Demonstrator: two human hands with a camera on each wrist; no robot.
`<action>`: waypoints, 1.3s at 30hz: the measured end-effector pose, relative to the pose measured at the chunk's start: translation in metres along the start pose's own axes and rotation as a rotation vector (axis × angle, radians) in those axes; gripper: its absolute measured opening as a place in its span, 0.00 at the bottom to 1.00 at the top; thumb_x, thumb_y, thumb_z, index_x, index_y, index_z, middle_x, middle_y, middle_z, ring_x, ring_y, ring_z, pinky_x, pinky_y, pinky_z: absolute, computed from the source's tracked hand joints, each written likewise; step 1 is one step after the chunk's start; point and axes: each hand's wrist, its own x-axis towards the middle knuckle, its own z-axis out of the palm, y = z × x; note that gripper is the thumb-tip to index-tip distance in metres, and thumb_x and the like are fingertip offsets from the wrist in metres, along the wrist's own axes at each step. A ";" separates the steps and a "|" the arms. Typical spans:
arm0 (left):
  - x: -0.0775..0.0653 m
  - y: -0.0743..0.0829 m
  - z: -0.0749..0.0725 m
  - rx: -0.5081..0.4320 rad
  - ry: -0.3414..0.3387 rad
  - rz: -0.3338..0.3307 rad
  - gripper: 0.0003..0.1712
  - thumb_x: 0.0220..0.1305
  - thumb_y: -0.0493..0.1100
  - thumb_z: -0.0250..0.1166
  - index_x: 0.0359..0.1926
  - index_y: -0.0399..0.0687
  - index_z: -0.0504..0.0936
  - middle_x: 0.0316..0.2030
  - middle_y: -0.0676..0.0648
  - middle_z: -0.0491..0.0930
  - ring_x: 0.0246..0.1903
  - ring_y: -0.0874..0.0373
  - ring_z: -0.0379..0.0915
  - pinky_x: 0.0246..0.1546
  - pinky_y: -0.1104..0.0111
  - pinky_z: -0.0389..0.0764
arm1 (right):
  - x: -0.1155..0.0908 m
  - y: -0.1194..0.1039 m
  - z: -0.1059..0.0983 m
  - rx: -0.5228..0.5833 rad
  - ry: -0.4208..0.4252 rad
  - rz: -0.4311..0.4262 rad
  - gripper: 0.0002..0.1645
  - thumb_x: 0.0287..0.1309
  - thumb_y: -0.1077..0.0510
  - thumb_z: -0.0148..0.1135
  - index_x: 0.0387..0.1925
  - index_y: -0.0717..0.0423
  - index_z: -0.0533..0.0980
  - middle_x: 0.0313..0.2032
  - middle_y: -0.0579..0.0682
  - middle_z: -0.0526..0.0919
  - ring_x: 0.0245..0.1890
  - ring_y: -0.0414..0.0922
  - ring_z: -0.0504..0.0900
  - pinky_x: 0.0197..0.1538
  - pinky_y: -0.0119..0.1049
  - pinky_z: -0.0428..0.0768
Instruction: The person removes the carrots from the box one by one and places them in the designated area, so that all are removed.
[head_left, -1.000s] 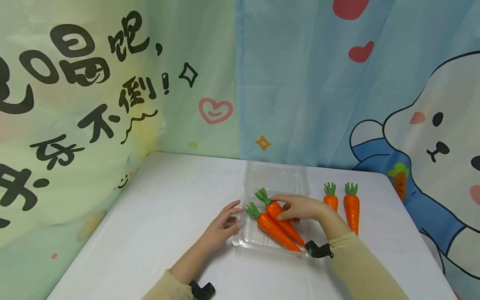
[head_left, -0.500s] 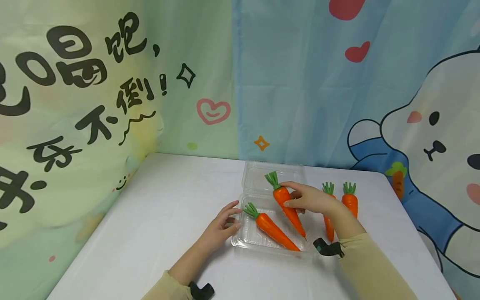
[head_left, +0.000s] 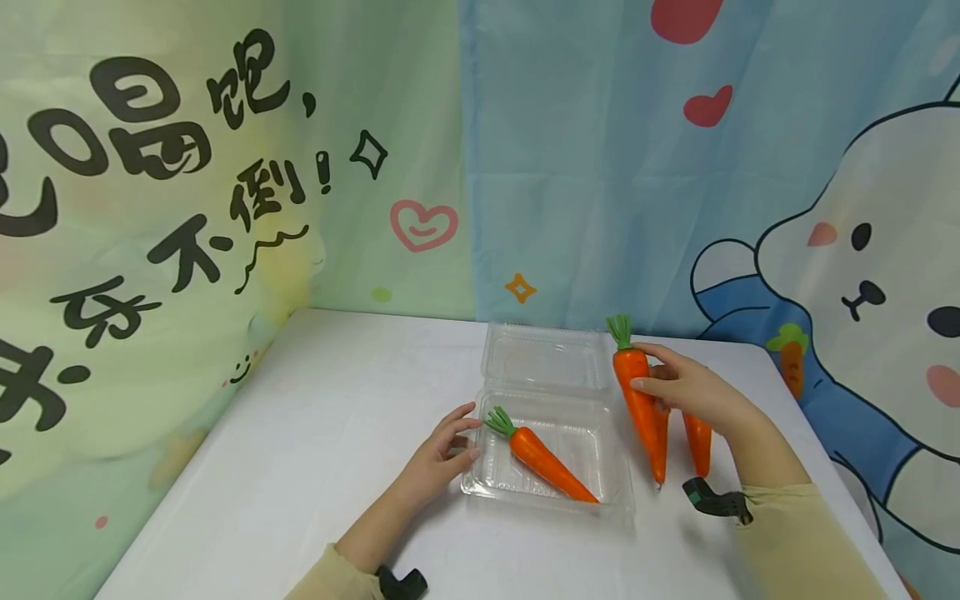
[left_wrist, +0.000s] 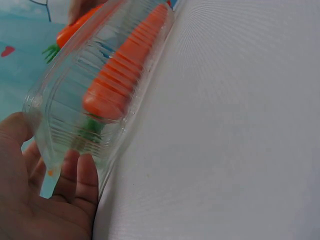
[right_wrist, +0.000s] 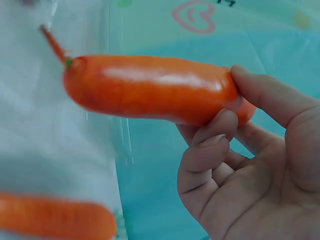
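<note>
In the head view my right hand (head_left: 693, 392) pinches an orange carrot (head_left: 628, 367) near its green top, thumb on one side and fingers on the other. Its tip hangs down to the right of the clear plastic clamshell box (head_left: 498, 479). The right wrist view shows that carrot (right_wrist: 155, 87) lengthwise, its thin tip towards the camera's left. A second carrot (head_left: 551, 467) lies slantwise inside the box, visible through the wall in the left wrist view. My left hand (head_left: 441, 457) touches the box's left side with loosely bent fingers (left_wrist: 86, 177).
The box's lid (head_left: 547, 358) lies folded back behind it. To the right on the white table (head_left: 315, 433) are two more carrots, one a carrot (head_left: 698, 446) partly behind my right hand, the other mostly covered by the held carrot. A printed curtain (head_left: 570, 208) stands behind.
My right hand has lifted one of the two carrots out of the box and carried it rightwards, over beside the other carrots. The left hand has stayed at the box's side.
</note>
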 end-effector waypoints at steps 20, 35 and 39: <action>-0.008 0.031 0.000 0.002 0.003 -0.006 0.25 0.68 0.36 0.61 0.65 0.37 0.70 0.77 0.45 0.52 0.52 0.51 0.71 0.51 0.72 0.76 | -0.027 0.130 -0.046 0.101 0.153 0.189 0.56 0.68 0.31 0.48 0.76 0.64 0.40 0.40 0.55 0.72 0.35 0.45 0.73 0.39 0.35 0.78; 0.000 0.001 0.000 0.019 0.010 -0.009 0.26 0.68 0.37 0.62 0.65 0.42 0.71 0.76 0.51 0.53 0.52 0.53 0.71 0.52 0.71 0.76 | -0.012 0.153 -0.043 0.123 0.108 0.255 0.57 0.68 0.32 0.49 0.75 0.69 0.39 0.34 0.52 0.71 0.35 0.47 0.72 0.37 0.35 0.76; 0.000 0.000 -0.001 0.012 0.001 -0.002 0.25 0.68 0.40 0.63 0.65 0.45 0.72 0.76 0.54 0.54 0.52 0.54 0.71 0.51 0.73 0.76 | -0.011 0.155 -0.043 0.113 0.092 0.261 0.58 0.68 0.32 0.49 0.75 0.69 0.40 0.36 0.53 0.71 0.37 0.48 0.72 0.37 0.35 0.75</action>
